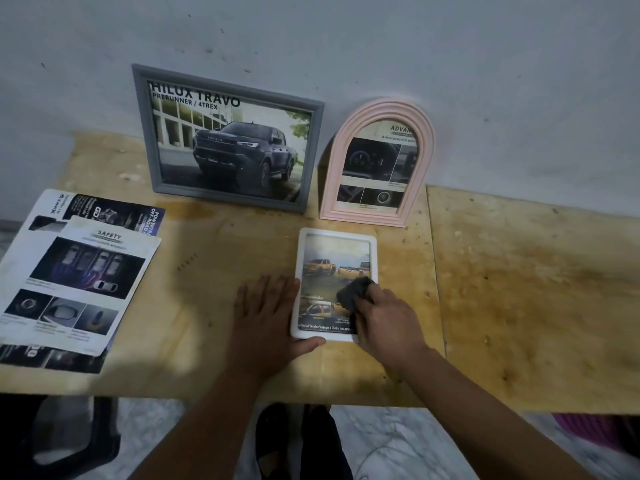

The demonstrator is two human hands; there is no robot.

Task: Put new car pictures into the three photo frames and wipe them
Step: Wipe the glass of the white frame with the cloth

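Both forearms reach up from the bottom edge. Right hand (384, 317) bunches a dark cloth (356, 292) on the white photo frame (337, 233), lying flat at centre of the worktop (519, 271); its fingertips and the frame's lower right corner are hidden. Left hand (266, 313) lies flat, thumb touching the frame's bottom edge. Grey frame (145, 133) and pink arched frame (332, 181) stand behind.

On the bench (519, 271), the rectangular frame (227, 140) stands far left against the wall, the arched frame (377, 164) to its right. The small frame (334, 268) lies flat nearer; brochures (76, 271) lie far left.
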